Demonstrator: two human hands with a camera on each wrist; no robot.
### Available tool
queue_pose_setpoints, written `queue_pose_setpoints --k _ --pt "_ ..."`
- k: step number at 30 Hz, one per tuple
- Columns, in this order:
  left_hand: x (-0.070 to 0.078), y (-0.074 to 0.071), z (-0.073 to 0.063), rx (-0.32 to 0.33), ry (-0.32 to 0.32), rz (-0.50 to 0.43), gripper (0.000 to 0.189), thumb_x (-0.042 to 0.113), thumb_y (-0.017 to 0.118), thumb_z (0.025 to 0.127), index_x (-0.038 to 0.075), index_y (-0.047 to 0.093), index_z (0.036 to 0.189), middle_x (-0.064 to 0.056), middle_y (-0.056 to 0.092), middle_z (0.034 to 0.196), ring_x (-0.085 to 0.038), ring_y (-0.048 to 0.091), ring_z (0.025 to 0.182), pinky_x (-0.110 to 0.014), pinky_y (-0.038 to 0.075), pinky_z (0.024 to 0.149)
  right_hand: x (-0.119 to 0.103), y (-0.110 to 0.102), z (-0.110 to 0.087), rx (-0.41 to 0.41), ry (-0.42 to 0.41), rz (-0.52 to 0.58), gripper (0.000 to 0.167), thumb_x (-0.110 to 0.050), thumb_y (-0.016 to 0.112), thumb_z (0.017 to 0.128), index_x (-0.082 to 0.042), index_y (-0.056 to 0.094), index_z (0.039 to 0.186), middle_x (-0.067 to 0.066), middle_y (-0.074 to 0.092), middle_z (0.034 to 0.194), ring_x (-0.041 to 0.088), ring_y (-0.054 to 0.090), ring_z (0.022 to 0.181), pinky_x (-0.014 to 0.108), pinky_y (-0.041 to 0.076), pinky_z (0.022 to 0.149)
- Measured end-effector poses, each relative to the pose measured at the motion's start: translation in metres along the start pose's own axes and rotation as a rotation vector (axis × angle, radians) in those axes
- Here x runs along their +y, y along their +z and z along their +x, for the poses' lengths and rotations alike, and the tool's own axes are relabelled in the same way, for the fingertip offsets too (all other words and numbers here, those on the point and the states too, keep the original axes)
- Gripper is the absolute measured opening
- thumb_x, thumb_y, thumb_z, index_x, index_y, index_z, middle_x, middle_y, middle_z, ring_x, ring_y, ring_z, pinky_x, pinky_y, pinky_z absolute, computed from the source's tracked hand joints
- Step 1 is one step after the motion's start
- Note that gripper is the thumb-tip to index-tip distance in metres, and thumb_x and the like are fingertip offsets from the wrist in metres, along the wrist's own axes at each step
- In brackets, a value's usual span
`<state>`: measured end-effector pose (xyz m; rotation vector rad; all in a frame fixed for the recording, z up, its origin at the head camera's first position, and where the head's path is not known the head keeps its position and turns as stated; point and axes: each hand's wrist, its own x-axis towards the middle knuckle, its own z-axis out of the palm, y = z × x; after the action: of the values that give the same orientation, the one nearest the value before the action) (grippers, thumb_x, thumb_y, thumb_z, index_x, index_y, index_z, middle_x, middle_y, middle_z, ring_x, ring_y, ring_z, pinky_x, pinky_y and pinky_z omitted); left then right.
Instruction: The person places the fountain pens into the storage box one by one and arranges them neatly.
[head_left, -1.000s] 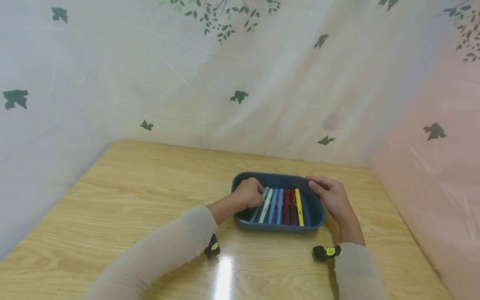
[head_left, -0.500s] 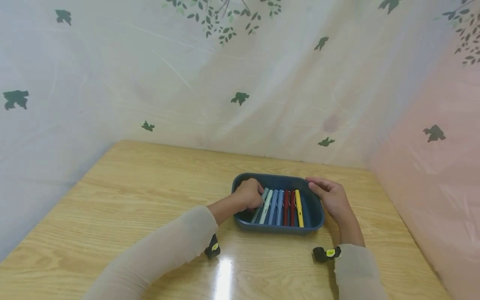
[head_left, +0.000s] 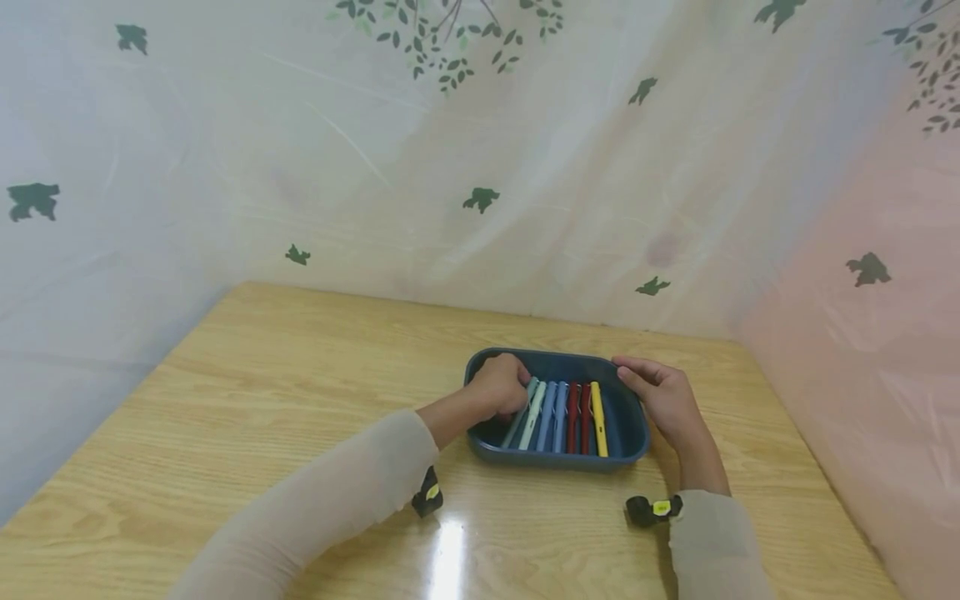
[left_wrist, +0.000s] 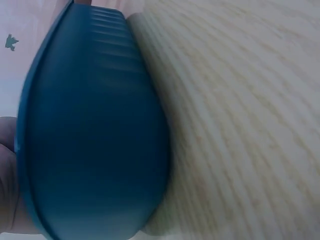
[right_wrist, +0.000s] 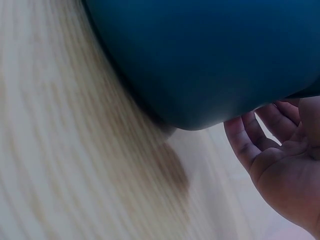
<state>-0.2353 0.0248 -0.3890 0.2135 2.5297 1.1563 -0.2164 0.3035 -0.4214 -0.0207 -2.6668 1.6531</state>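
Note:
In the head view a dark blue tray [head_left: 558, 460] with rounded corners stands on the table. Several pens lie side by side in it: a grey-green pen [head_left: 514, 429], a pale mint pen [head_left: 531, 421], blue pens, dark red pens and a yellow pen [head_left: 598, 421]. My left hand [head_left: 498, 385] reaches over the tray's left side, its curled fingers at the grey-green pen, which it seems to pinch; the fingertips are hidden. With thumb and fingers my right hand [head_left: 663, 400] holds the tray's far right corner. The right wrist view shows those fingers [right_wrist: 242, 145] against the tray's outer wall.
The wooden table [head_left: 300, 367] extends around the tray. Behind it hangs a pale curtain [head_left: 360, 183] printed with leaves and birds; a pinkish part [head_left: 885, 358] is at the right. Black wrist cameras [head_left: 427, 493] sit below both wrists.
Both hands and the pens keep nearly the same places. The whole head view has shifted slightly downward.

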Motion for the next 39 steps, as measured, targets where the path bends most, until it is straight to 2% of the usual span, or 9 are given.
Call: queue_pose_setpoints --k 5,13,19,22,24,27,31,39 --pt "0.005 -0.008 -0.002 -0.009 0.011 -0.042 0.041 -0.011 0.059 0.087 -0.001 0.066 0.127 -0.018 0.067 0.126 -0.020 0.067 0.057 -0.028 0.058 0.054 -0.001 0.001 0.002 -0.002 0.003 0.013 0.054 -0.043 0.061 0.103 -0.006 0.060 0.142 0.011 0.052 0.152 0.028 0.044 0.143 0.046 0.043 0.115" --pt "0.007 -0.016 -0.003 0.018 0.044 -0.124 0.039 -0.011 0.065 0.085 -0.001 0.067 0.123 -0.019 0.069 0.113 -0.021 0.064 0.053 -0.029 0.059 0.053 0.001 -0.001 0.002 0.001 0.017 0.014 0.055 -0.043 0.061 0.102 -0.006 0.060 0.142 0.013 0.052 0.152 0.029 0.044 0.143 0.048 0.041 0.116" --pt "0.008 -0.021 -0.007 0.008 0.062 -0.244 0.038 -0.011 0.066 0.086 -0.007 0.065 0.124 -0.016 0.068 0.097 -0.031 0.072 0.069 -0.034 0.063 0.057 0.001 -0.001 0.001 -0.002 0.016 0.016 0.056 -0.045 0.062 0.101 -0.006 0.060 0.142 0.014 0.051 0.153 0.030 0.042 0.144 0.050 0.040 0.117" --pt "0.008 -0.025 -0.010 -0.001 0.066 -0.313 0.038 -0.011 0.065 0.088 -0.008 0.063 0.126 -0.012 0.065 0.089 -0.031 0.070 0.076 -0.037 0.064 0.061 -0.001 -0.001 0.001 -0.005 0.018 0.011 0.057 -0.045 0.062 0.101 -0.006 0.060 0.142 0.014 0.050 0.153 0.031 0.042 0.144 0.051 0.040 0.116" --pt "0.009 -0.029 -0.012 -0.009 0.072 -0.363 0.038 -0.011 0.063 0.089 -0.010 0.061 0.127 -0.012 0.064 0.086 -0.027 0.067 0.075 -0.038 0.064 0.063 -0.002 -0.002 0.002 -0.005 0.021 0.006 0.056 -0.045 0.061 0.102 -0.006 0.060 0.142 0.014 0.050 0.153 0.031 0.042 0.143 0.050 0.040 0.116" --pt "0.009 -0.034 -0.015 -0.021 0.082 -0.414 0.039 -0.011 0.061 0.090 -0.010 0.059 0.129 -0.011 0.064 0.088 -0.022 0.064 0.073 -0.036 0.064 0.065 -0.002 -0.003 0.002 -0.006 0.025 -0.006 0.055 -0.044 0.061 0.102 -0.006 0.060 0.142 0.014 0.051 0.152 0.031 0.043 0.142 0.049 0.041 0.116" --pt "0.007 -0.041 -0.018 -0.018 0.085 -0.424 0.039 -0.008 0.063 0.091 -0.007 0.060 0.130 -0.014 0.068 0.097 -0.020 0.063 0.072 -0.033 0.064 0.066 -0.001 -0.004 0.001 -0.008 0.031 -0.024 0.054 -0.045 0.061 0.102 -0.007 0.061 0.142 0.014 0.052 0.151 0.031 0.046 0.141 0.048 0.044 0.113" --pt "-0.006 -0.057 -0.022 0.041 0.085 -0.420 0.038 -0.002 0.065 0.093 -0.003 0.060 0.131 -0.017 0.070 0.107 -0.021 0.064 0.072 -0.034 0.064 0.069 0.005 -0.010 -0.002 -0.003 0.030 -0.062 0.055 -0.048 0.061 0.101 -0.010 0.061 0.142 0.012 0.051 0.152 0.032 0.044 0.142 0.053 0.042 0.114"
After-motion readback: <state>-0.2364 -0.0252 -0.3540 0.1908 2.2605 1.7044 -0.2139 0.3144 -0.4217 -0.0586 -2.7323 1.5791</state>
